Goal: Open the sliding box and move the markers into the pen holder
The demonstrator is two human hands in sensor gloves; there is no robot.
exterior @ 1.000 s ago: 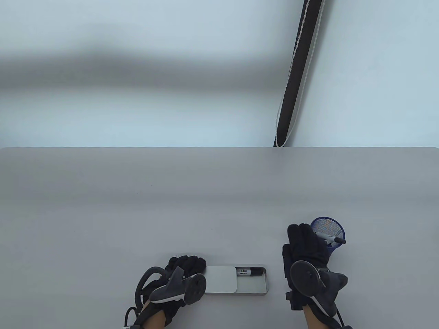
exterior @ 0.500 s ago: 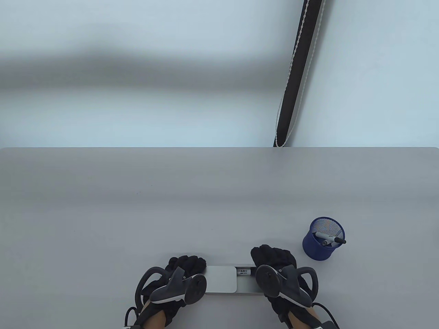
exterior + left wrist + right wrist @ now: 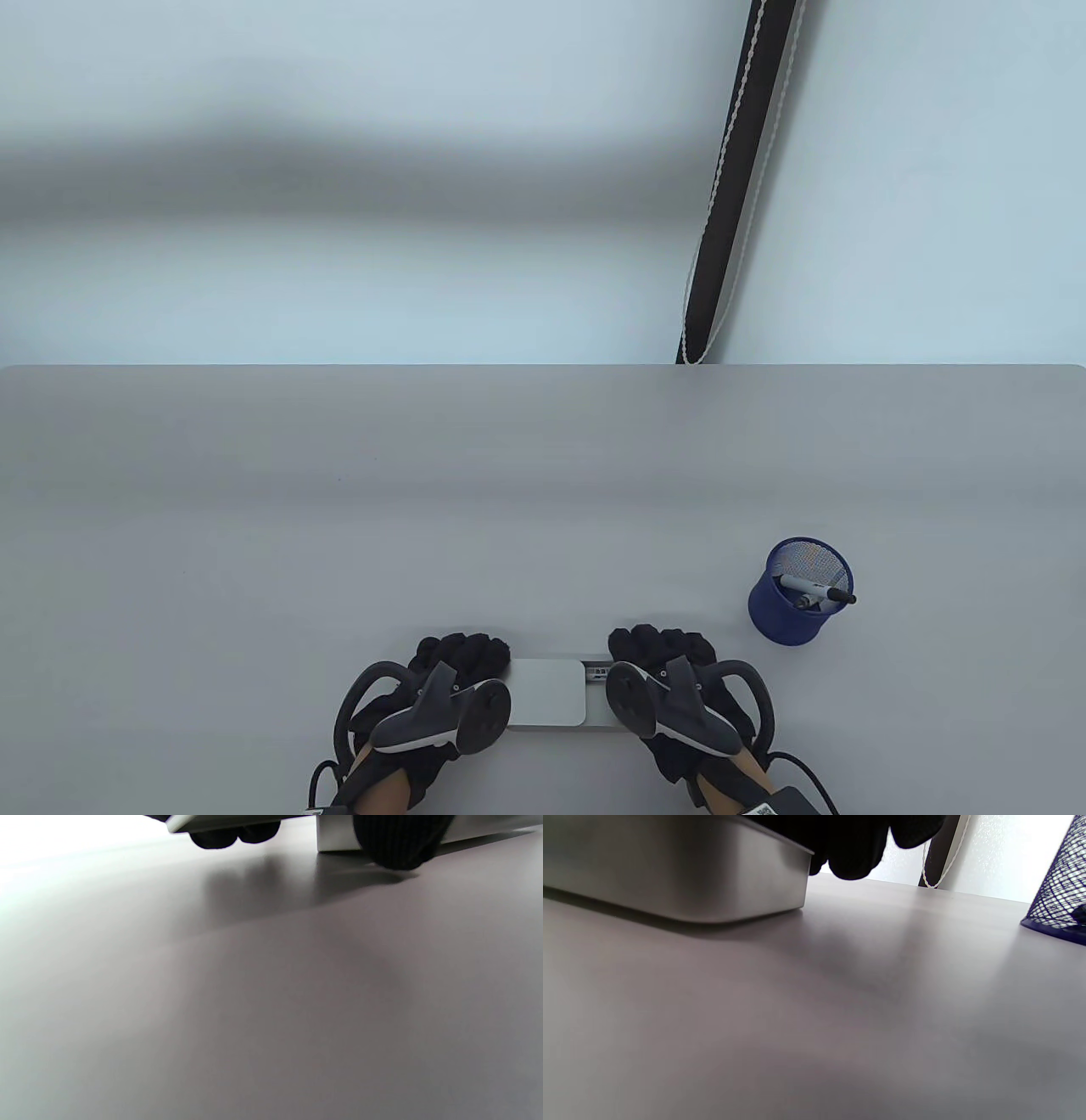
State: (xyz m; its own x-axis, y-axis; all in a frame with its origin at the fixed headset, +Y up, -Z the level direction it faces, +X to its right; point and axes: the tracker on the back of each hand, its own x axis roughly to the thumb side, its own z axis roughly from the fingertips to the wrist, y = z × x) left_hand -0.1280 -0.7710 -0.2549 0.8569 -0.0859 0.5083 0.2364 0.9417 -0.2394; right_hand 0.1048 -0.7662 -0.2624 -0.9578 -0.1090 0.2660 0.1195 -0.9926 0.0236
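Note:
A silver sliding box (image 3: 551,728) lies near the table's front edge, its lid (image 3: 547,692) slid to the left. My left hand (image 3: 475,658) grips the box's left end; in the left wrist view its fingers (image 3: 216,838) and thumb curl round the box (image 3: 335,836). My right hand (image 3: 657,649) covers the open right part, fingers (image 3: 852,853) curled down over the box (image 3: 670,878). Only the label end of a black marker (image 3: 599,672) shows beside it; the grasp is hidden. The blue mesh pen holder (image 3: 793,607) holds one marker (image 3: 816,590).
The pen holder (image 3: 1060,899) stands to the right of the box, beyond my right hand. A dark pole with a white cord (image 3: 730,187) runs up the wall behind the table's far edge. Grey tabletop (image 3: 424,509) stretches behind the box.
My right hand left the pen holder, where a marker now stands, came back to the open box and shifted slightly left over the remaining marker. The left hand has not moved.

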